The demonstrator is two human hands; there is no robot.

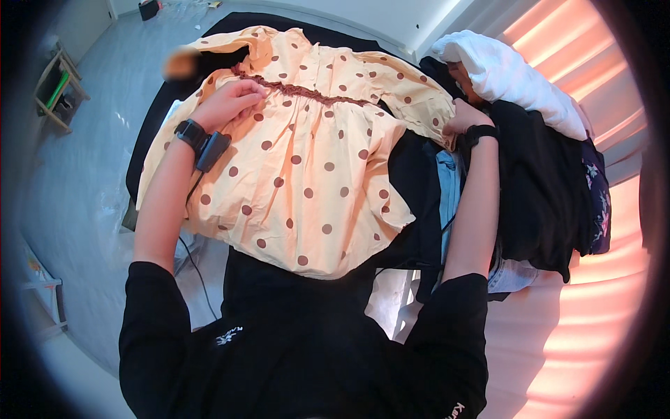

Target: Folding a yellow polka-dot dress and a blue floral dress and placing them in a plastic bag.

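Note:
A pale yellow dress [307, 167] with brown polka dots, long sleeves and a brown ruffled waist trim lies spread face up before me. My left hand [234, 103] rests over its left side at the trim, fingers curled in; whether cloth is pinched there is hidden. At the right, my right hand [466, 119] is closed on the cuff of the right sleeve [426, 105]. The left sleeve [241, 38] bends outward at the far left, its end blurred. A dark watch-like band with a small box [209, 148] and cable sits on my left wrist.
Under the dress is a black-covered surface [412, 167]. To the right stands a heap of clothes: a white garment [513, 77], black cloth [534, 181] and blue cloth [448, 188]. Pink-lit curtains [593, 328] hang beyond it. A small wooden rack [61, 91] stands on the floor at left.

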